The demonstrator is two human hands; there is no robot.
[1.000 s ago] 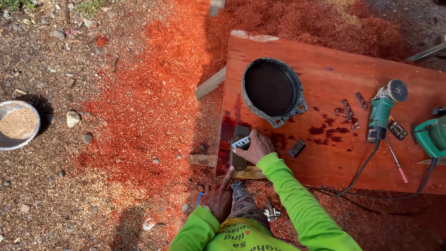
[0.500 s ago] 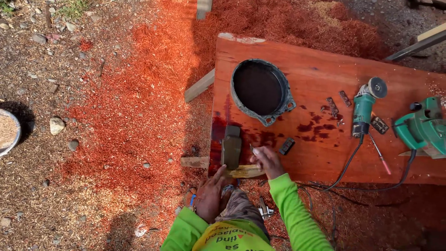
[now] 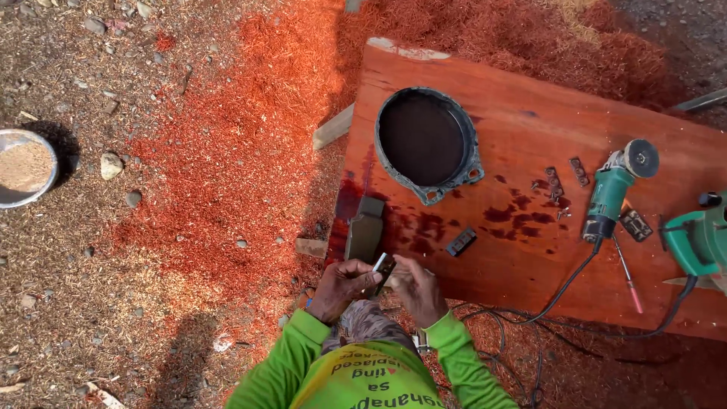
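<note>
left hand (image 3: 341, 286) | right hand (image 3: 415, 286) | now together, pinching small white-tipped piece (image 3: 381, 263)

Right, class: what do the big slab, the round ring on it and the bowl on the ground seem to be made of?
Slab: wood, reddish and smooth-faced, with matching red sawdust around it. Ring: probably moulded plastic or metal, matte dark grey with small mounting tabs; the look leaves it open. Bowl: metal, judging by its shiny silver rim, holding something pale and sawdust-like.

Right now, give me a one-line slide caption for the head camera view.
Left hand and right hand hold a small dark part at the red plank edge, angle grinder lying nearby.
</note>
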